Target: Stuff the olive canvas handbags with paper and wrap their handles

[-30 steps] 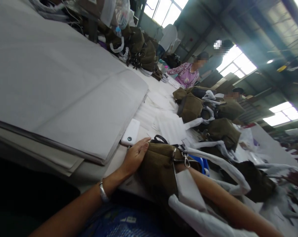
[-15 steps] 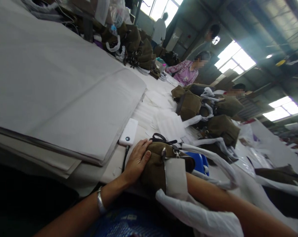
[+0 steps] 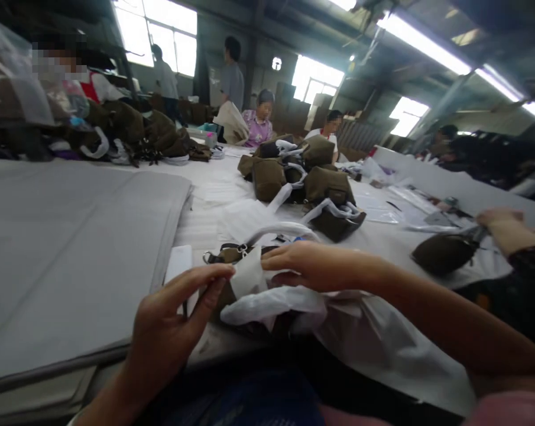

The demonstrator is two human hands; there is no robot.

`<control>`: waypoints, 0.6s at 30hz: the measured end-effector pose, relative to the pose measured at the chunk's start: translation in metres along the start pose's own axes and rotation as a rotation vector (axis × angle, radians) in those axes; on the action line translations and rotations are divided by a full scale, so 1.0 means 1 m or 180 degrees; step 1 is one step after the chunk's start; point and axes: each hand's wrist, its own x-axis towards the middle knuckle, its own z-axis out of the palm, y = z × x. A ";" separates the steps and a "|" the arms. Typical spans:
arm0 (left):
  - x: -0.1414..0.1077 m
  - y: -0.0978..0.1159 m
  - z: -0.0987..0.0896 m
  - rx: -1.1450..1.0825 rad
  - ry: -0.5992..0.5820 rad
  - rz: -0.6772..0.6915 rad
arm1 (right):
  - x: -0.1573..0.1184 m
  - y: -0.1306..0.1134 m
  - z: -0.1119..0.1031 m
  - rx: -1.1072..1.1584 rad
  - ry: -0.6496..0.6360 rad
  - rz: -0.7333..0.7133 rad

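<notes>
A dark olive bag (image 3: 229, 255) with metal rings lies at the table's front edge, its handles wrapped in white material (image 3: 276, 302). Over its opening stands a pale sheet (image 3: 249, 273). At the sheet's left edge, my left hand (image 3: 174, 319) is closed, thumb and fingertips together; what they pinch is too small to make out. My right hand (image 3: 309, 266) reaches across the bag's top from the right, fingers against the sheet's far side and partly hidden by it. Its grip cannot be made out. Thin white wrapping (image 3: 382, 337) hangs below my right forearm.
Large pale sheets (image 3: 72, 236) cover the left of the table, beside a white device (image 3: 178, 263). Several olive bags (image 3: 327, 186) with wrapped handles are piled ahead. At the right, another person's hand (image 3: 502, 219) is at a dark bag (image 3: 444, 253). More people are behind.
The view has levelled and turned right. My left hand has left the bag's side for the pale sheet's edge. My right hand, hidden before, now shows above the bag. Another person's arm has appeared at the right.
</notes>
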 end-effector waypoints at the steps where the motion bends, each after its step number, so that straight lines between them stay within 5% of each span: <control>1: 0.010 0.011 0.000 0.0075 -0.0411 0.0281 | -0.025 -0.002 -0.014 0.0007 0.0136 0.0132; 5: 0.061 0.037 0.016 -0.0087 -0.1833 0.0573 | -0.145 -0.004 -0.030 -0.0523 0.1190 0.1648; 10: 0.107 0.069 0.061 0.0049 -0.3105 0.0791 | -0.268 -0.001 0.043 0.0090 0.0938 0.3583; 14: 0.114 0.096 0.104 0.0414 -0.4045 0.1241 | -0.285 -0.014 0.098 0.1728 0.0896 0.3463; 18: 0.108 0.095 0.135 0.0718 -0.4355 0.1039 | -0.250 -0.026 0.109 0.2779 0.1745 0.2879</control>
